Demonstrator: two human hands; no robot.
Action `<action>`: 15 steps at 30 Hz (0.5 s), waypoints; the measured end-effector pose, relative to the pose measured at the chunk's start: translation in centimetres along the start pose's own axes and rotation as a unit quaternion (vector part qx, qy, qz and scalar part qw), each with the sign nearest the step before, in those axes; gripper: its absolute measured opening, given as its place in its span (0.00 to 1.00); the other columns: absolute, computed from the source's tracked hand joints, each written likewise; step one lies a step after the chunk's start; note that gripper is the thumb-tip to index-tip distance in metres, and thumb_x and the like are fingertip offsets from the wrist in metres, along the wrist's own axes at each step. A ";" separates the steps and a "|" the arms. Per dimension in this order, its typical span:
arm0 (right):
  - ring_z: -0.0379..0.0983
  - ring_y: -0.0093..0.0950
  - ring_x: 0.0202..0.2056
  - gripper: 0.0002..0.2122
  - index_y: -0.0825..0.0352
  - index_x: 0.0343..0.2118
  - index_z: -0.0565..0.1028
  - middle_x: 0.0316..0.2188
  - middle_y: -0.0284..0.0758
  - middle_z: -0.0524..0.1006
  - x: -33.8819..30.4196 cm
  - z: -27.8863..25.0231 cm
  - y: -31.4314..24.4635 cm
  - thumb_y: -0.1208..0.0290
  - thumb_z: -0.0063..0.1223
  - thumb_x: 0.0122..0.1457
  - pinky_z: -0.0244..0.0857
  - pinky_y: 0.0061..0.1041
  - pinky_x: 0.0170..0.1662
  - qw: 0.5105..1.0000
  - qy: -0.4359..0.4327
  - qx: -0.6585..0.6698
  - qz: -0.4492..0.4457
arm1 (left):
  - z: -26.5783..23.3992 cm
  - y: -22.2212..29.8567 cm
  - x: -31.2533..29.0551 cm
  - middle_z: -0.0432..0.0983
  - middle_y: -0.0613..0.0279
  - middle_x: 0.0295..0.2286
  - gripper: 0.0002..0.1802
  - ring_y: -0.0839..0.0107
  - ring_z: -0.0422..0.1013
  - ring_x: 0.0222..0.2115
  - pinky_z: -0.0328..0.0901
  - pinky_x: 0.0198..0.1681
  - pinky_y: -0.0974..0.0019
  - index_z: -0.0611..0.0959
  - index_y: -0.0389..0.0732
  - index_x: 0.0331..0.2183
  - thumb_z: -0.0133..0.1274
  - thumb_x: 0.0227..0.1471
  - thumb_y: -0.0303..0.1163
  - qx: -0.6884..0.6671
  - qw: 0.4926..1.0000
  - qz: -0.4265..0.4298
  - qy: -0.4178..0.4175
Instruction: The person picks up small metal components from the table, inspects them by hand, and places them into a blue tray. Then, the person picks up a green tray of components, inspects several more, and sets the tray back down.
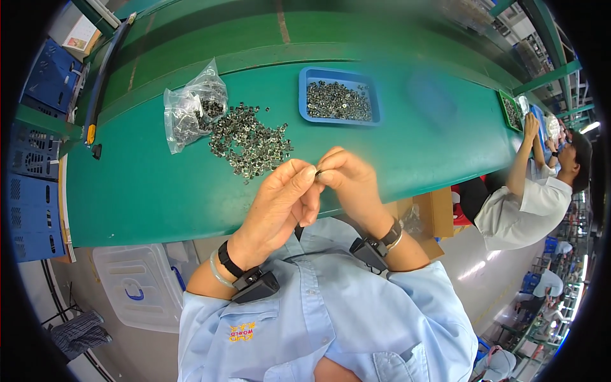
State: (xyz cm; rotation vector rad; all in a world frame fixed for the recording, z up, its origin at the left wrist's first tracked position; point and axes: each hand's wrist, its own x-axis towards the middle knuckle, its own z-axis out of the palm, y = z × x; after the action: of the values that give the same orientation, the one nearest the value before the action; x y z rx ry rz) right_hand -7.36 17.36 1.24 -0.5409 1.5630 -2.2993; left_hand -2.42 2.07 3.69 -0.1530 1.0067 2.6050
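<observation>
My left hand (284, 197) and my right hand (352, 183) meet above the near edge of the green table (140, 184). Fingertips of both are pinched together on one small dark metal part (318, 172), mostly covered by the fingers, so its exact kind cannot be made out. Just beyond my left hand lies a loose pile of small shiny metal parts (248, 141). It spreads out of a clear plastic bag (184, 118) lying on its side, with more of them inside. Farther off, a blue tray (305, 113) holds many small metal pieces.
A co-worker (528, 204) sits at the right beside a green tray (509, 111). Blue crates (35, 210) are stacked at the left. Below the table stand a clear lidded plastic box (137, 286) and an open cardboard box (439, 213). A green ledge (210, 67) runs along the table's far side.
</observation>
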 end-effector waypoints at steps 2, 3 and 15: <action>0.71 0.23 0.31 0.01 0.70 0.29 0.73 0.30 0.35 0.72 1.0 -0.5 -1.4 0.79 0.52 0.56 0.67 0.22 0.35 0.999 0.008 -0.041 -0.018 | -0.4 0.1 0.1 0.68 0.66 0.18 0.11 0.78 0.63 0.16 0.57 0.17 0.75 0.71 0.39 0.34 0.46 0.60 0.38 -0.025 1.000 0.003 -0.014; 0.71 0.23 0.32 0.01 0.70 0.29 0.74 0.30 0.34 0.72 1.8 -1.1 -2.1 0.80 0.52 0.55 0.67 0.22 0.35 0.996 0.017 -0.080 -0.037 | -0.7 0.2 -0.1 0.68 0.66 0.18 0.11 0.78 0.63 0.16 0.57 0.18 0.74 0.71 0.40 0.35 0.46 0.60 0.38 -0.029 1.000 0.005 0.005; 0.67 0.35 0.49 0.09 0.61 0.33 0.77 0.40 0.34 0.73 9.4 -1.4 -1.1 0.74 0.59 0.46 0.60 0.40 0.52 0.685 -0.112 -0.665 -0.275 | -4.8 0.3 -2.0 0.68 0.65 0.17 0.08 0.77 0.63 0.16 0.57 0.19 0.73 0.71 0.40 0.39 0.45 0.60 0.32 -0.057 0.997 -0.011 0.051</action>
State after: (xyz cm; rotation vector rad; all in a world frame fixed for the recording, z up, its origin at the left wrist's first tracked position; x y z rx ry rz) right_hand -16.39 14.65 3.05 -1.6777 2.9842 -0.7404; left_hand -0.73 -1.90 0.71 -0.3267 0.8841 2.6582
